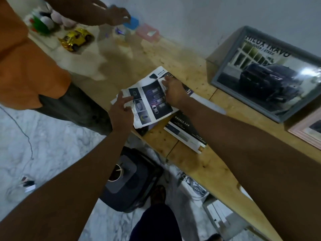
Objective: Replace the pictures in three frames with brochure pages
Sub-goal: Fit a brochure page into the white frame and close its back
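The far wall is plain and pale, turning a little grey in the dim, even light. A long table stands against it, its top light plywood with thin seam lines crossing the boards. The floor is white, marble-patterned, with soft grey veins. A thin dark cable trails over it. Below the table's edge sits a dark bulky object, too blurred to name.
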